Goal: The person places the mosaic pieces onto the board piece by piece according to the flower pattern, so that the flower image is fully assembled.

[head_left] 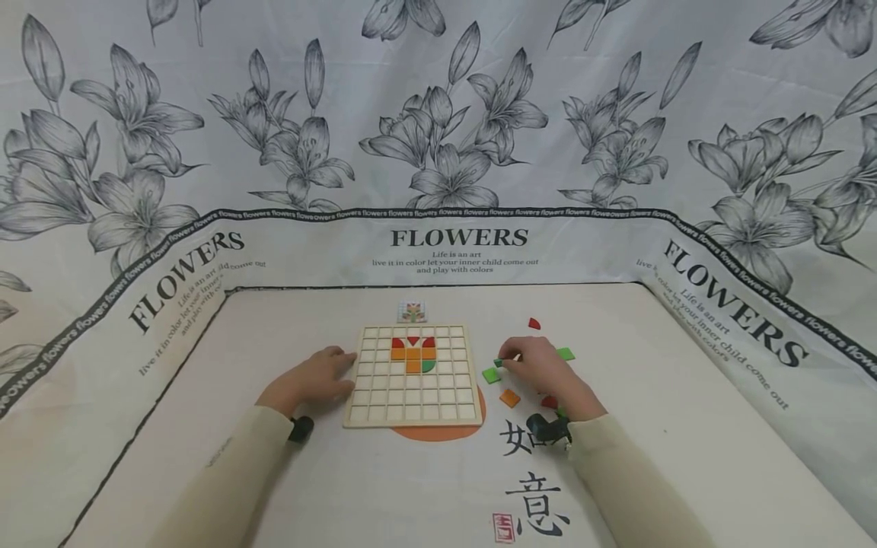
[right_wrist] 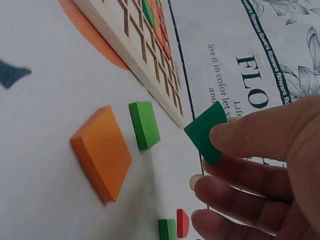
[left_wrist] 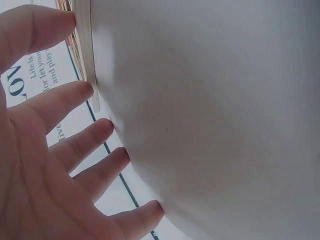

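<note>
A square wooden grid board [head_left: 384, 411] lies on the table, with red, orange and green tiles set in its upper middle cells. My left hand [head_left: 317, 380] rests at the board's left edge, thumb and index fingertip against its side, the other fingers spread on the table in the left wrist view. To the right of the board, my right hand [head_left: 541, 369] pinches a dark green quarter-circle tile [right_wrist: 206, 131] between thumb and fingers. Just below that hand lie a light green tile [head_left: 491, 375] and an orange square tile [head_left: 509, 398].
A small pattern card [head_left: 412, 312] lies behind the board. Around the right hand are a red tile [head_left: 534, 324], another light green tile [head_left: 566, 354] and a dark red tile [head_left: 550, 402] near the wrist. A flower-printed curtain [head_left: 452, 137] rises behind the table.
</note>
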Tool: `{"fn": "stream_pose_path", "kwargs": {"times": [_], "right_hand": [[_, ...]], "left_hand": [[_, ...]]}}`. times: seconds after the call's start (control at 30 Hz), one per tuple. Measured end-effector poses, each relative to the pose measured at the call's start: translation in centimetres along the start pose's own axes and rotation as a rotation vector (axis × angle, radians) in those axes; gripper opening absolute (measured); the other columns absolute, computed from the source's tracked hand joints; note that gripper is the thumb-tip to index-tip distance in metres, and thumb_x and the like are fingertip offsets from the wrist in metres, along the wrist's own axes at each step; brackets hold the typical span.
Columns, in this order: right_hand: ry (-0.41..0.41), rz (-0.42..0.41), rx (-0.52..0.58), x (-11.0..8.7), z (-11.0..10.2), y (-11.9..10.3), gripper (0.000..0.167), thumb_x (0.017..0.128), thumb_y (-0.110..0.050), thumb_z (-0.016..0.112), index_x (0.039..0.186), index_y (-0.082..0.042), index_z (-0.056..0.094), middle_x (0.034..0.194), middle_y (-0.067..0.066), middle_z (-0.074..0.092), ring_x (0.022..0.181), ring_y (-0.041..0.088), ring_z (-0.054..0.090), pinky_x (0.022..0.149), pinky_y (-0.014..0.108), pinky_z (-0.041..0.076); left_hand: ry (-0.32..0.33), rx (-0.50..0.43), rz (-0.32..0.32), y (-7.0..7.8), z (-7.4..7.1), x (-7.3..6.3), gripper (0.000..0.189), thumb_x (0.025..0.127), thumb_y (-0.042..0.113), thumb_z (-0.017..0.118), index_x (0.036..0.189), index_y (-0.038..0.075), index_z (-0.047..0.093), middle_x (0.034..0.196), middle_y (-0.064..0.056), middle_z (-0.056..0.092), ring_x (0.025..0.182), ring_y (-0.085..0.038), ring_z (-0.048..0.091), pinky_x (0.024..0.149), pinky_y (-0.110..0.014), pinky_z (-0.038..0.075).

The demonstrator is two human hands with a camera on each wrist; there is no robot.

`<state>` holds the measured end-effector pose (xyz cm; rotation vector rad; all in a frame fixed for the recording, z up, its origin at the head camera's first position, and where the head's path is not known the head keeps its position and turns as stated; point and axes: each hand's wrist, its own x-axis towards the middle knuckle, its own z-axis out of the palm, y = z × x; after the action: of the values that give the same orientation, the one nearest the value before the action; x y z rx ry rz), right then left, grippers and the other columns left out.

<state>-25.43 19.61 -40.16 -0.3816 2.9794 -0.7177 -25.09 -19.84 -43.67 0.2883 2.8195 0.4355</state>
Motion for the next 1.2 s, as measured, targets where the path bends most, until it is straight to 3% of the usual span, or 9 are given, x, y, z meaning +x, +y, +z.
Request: {"fn": "stream_pose_path", "kwargs": {"times": [0.1,0.37,0.63,0.73,0.93,1.2], "right_hand": [[-0.009,-0.015,0.006,0.2,0.5,-0.8,0.007,0.091,-0.019,0.064,0.095,-0.02,0.069,0.096,-0.001,0.068,0.083,0.017,0.056,0.074,0.031,0.051],[-0.076,-0.057,0.047,0.8,1.6,-3.3,0.007,0.092,-0.022,0.062,0.098,-0.021,0.067,0.095,0.001,0.068,0.078,0.015,0.057,0.065,0.027,0.05],[-0.054,-0.08,0.124,1.3,3.4,-5.6,0.011,0.091,-0.017,0.066,0.098,-0.02,0.074,0.097,-0.004,0.069,0.09,0.015,0.058,0.083,0.031,0.055],[-0.028,-0.095,0.131,1.7,3.9,-6.4,0.013,0.091,-0.015,0.066,0.1,-0.016,0.075,0.099,-0.003,0.07,0.09,0.014,0.06,0.084,0.032,0.056],[0.031,-0.196,0.075,2.1,4.6,-7.8,0.014,0.091,-0.012,0.065,0.102,-0.01,0.075,0.099,0.002,0.073,0.089,0.015,0.065,0.081,0.033,0.056],[0.005,-0.26,-0.034,2.7,5.4,-9.4,0.014,0.091,-0.015,0.066,0.101,-0.014,0.076,0.094,-0.002,0.072,0.082,0.011,0.062,0.076,0.029,0.054]], "left_hand": [[-0.004,-0.002,-0.004,0.1,-0.1,-0.1,0.068,0.09,0.037,0.057,0.15,0.012,0.037,0.154,-0.019,0.033,0.141,-0.038,0.033,0.113,-0.055,0.033],[-0.003,0.009,0.004,0.2,-0.2,0.1,0.067,0.089,0.037,0.058,0.149,0.013,0.04,0.153,-0.018,0.034,0.14,-0.038,0.035,0.112,-0.055,0.035],[-0.012,0.009,-0.002,0.0,-0.2,0.2,0.067,0.089,0.037,0.058,0.149,0.013,0.039,0.152,-0.019,0.034,0.139,-0.038,0.036,0.111,-0.055,0.035],[-0.006,0.01,0.001,-0.1,-0.1,0.2,0.067,0.09,0.037,0.058,0.149,0.013,0.039,0.152,-0.019,0.034,0.139,-0.039,0.036,0.111,-0.055,0.035],[-0.006,0.009,-0.002,-0.1,0.0,0.2,0.067,0.09,0.037,0.058,0.149,0.013,0.039,0.154,-0.019,0.033,0.14,-0.039,0.034,0.112,-0.056,0.034],[-0.01,-0.006,-0.007,0.2,-0.2,0.0,0.067,0.09,0.036,0.059,0.149,0.012,0.039,0.153,-0.02,0.033,0.14,-0.04,0.034,0.112,-0.056,0.034]]}}
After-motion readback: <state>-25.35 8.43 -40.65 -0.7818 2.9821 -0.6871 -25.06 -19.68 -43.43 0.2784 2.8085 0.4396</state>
